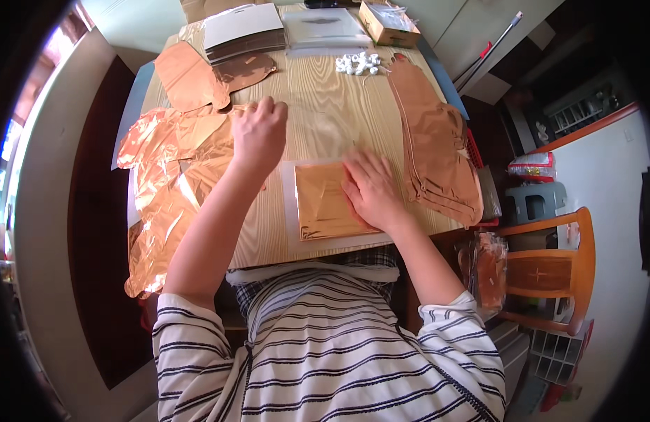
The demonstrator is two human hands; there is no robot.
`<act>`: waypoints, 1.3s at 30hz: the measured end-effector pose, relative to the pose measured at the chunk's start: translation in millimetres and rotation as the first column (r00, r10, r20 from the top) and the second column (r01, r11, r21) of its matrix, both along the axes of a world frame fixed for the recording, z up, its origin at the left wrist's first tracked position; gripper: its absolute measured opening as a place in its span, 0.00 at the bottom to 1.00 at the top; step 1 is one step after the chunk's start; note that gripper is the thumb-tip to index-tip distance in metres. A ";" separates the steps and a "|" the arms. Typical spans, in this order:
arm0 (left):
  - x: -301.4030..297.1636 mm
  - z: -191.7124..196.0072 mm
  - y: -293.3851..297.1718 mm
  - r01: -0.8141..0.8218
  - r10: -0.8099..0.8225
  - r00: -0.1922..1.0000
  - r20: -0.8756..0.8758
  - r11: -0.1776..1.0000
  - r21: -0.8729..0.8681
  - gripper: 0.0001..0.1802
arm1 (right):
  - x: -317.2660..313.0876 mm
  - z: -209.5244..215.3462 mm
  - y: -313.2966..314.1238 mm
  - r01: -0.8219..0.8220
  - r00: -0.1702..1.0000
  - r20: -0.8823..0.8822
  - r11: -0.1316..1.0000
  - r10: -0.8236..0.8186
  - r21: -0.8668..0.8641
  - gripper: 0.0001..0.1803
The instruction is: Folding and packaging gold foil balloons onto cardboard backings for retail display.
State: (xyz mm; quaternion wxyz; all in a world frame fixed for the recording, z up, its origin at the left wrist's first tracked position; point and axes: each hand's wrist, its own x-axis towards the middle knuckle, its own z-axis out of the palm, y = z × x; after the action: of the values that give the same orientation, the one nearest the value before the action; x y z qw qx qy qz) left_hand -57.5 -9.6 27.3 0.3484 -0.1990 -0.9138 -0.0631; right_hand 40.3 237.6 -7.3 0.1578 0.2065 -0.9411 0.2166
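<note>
A folded rose-gold foil piece (pixel 323 204) lies inside a clear flat bag (pixel 290 211) on the wooden table (pixel 325 105), close to its near edge. My right hand (pixel 370 190) lies flat on the foil's right side, fingers spread and pressing down. My left hand (pixel 259 133) hovers further back over the table, fingers curled as if pinching the clear bag's far edge; what it grips is hard to make out. It is beside a loose crumpled heap of rose-gold foil (pixel 170 183) spread over the table's left side.
A neat stack of folded rose-gold foil (pixel 437 148) lies at the right. At the back are small white pieces (pixel 358 63), a stack of clear bags (pixel 323 29), grey cards (pixel 242 32) and a cardboard box (pixel 388 22). A wooden chair (pixel 550 271) stands at the right.
</note>
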 end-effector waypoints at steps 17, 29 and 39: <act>57.4 -38.8 1.2 0.333 -0.331 0.909 0.255 0.942 0.036 0.04 | 197.4 -55.5 56.4 0.547 0.834 0.488 0.273 -0.256 -0.792 0.18; 64.4 -31.6 1.3 0.411 -0.405 0.880 0.249 0.911 0.028 0.05 | 177.6 -6.0 -19.9 0.768 0.601 0.786 0.165 0.146 -0.618 0.19; 76.0 -24.9 4.8 0.434 -0.406 0.834 0.372 0.901 0.011 0.05 | 178.7 29.3 37.0 0.592 0.748 0.602 0.128 0.281 -0.796 0.06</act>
State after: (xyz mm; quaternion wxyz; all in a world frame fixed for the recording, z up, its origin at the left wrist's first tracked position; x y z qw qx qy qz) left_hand 18.5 -4.8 2.4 0.1422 -0.3920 -0.8980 -0.1403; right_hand 219.0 274.7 21.9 -0.0508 -0.1453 -0.5683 0.8083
